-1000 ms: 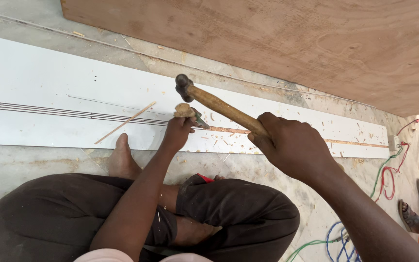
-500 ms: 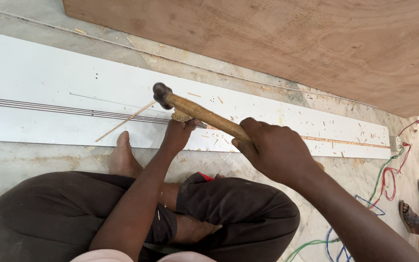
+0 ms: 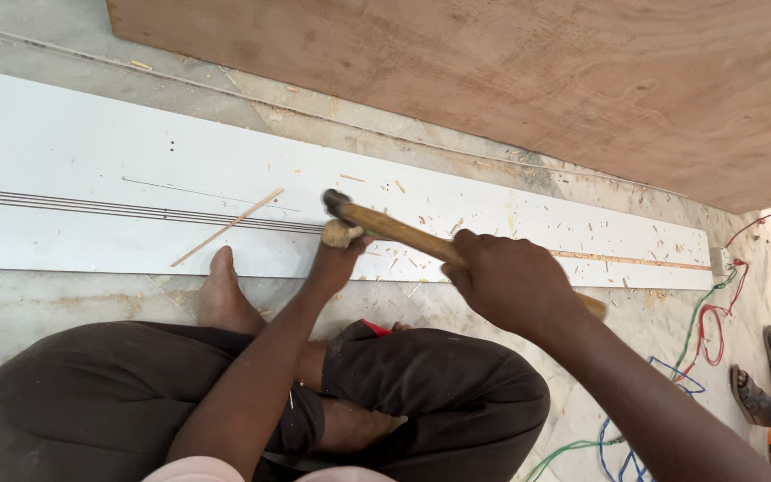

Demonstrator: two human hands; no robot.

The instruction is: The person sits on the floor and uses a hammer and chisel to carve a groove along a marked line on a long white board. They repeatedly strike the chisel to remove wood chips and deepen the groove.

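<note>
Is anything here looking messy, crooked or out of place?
Yes. Wood chips and splinters are strewn over the white board around the hammer. A thin wooden strip lies askew across the board's grooves. Loose coloured wires tangle on the floor at the right.

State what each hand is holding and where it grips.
The right hand grips a wooden-handled hammer near the handle's lower end. The left hand pinches something small against the white panel; what it is cannot be told.

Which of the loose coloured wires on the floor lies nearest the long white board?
The red wire, looping beside the right end of the long white board. The green wire and blue wire trail lower, toward the seated person's knee.
</note>
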